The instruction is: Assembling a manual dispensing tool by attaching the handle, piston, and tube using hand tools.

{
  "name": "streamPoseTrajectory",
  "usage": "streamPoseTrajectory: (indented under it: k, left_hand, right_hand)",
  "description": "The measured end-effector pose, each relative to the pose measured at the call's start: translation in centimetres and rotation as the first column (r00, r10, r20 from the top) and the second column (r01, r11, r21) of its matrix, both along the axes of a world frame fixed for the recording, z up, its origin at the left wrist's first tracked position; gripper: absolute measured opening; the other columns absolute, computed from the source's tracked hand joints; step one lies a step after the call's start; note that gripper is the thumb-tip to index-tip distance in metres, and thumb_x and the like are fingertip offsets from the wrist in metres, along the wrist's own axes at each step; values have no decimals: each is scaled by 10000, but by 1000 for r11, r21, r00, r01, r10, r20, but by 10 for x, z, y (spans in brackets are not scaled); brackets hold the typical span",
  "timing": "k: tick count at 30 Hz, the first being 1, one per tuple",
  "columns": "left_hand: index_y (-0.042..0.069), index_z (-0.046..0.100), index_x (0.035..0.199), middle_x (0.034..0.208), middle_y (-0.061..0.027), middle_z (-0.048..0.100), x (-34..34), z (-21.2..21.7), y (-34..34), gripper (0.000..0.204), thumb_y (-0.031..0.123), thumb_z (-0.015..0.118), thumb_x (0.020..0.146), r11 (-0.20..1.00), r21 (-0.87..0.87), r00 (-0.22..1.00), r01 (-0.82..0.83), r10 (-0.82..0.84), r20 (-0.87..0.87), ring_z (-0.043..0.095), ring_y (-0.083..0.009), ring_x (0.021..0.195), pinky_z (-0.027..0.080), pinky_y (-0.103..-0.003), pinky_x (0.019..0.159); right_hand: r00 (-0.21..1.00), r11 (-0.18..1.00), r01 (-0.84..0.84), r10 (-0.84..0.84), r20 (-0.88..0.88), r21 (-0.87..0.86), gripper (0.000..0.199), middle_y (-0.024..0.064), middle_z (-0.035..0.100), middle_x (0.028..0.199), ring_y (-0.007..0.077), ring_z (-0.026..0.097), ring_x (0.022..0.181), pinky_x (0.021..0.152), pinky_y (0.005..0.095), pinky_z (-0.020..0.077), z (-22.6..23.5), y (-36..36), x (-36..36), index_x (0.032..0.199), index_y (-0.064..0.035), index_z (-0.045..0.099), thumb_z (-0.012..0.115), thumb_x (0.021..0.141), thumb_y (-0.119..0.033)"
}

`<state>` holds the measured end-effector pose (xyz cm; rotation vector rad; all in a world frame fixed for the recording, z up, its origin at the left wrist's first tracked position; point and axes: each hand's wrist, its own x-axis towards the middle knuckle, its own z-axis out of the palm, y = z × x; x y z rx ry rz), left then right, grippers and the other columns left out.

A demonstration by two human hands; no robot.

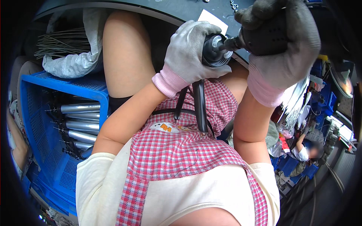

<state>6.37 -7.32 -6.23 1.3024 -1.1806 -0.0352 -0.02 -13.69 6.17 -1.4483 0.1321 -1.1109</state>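
Observation:
In a grey glove with a pink cuff, my left hand (180, 56) is wrapped round a black cylindrical part (212, 56) above my lap. Bright metal shows at the part's end, which faces right. Two black leg-like pieces (200, 107) hang below that hand; whether they join the part is hidden. My right hand (298, 52), gloved the same way, grips a black power driver (264, 35). Its metal tip (229, 45) points left and meets the end of the part. The fingers of the right hand are closed round the driver's body.
A dark worktable (169, 5) lies ahead, bearing a white sheet (212, 19) and small rings (233, 5). At left, a blue crate (64, 81) holds several silver tubes (80, 116) beside a white sack (71, 64) of thin rods (62, 41). Another person (302, 152) sits far right.

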Motion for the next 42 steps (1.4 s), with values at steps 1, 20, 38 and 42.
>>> streamPoseTrajectory:
  k: [1,20,38,42]
  left_hand:
    - [70,557,1135,1083,-106,619,0,1,1,756,259,900,489,1000,26,1000,13,-13,21,602,-317,1006,480,-393,904]
    - [94,565,1088,991,-80,610,-2,3,0,717,347,884,497,996,90,999,8,-3,-52,599,-287,948,458,-404,870]
    - [82,534,1118,1064,-100,589,-8,13,7,645,340,798,588,977,188,978,97,-59,-199,564,-298,1031,430,-411,939]
    - [76,529,1114,1053,-99,593,-7,9,5,639,327,798,592,975,185,968,120,-73,-241,567,-298,1025,435,-411,931]
  right_hand:
    - [997,983,-77,73,30,166,337,106,610,875,207,613,722,635,299,503,3,2,0,1166,-17,517,553,887,-202]
    - [991,999,-52,50,-127,-14,395,129,661,873,118,608,607,536,224,493,13,-11,2,1127,19,540,657,821,-202]
    - [988,944,-137,107,115,301,333,90,585,724,176,595,595,533,295,516,7,-18,-3,1076,-28,497,675,841,-182]
    - [986,978,-167,165,30,126,310,90,593,726,171,598,587,515,276,509,1,-27,-3,1039,-8,515,681,832,-168]
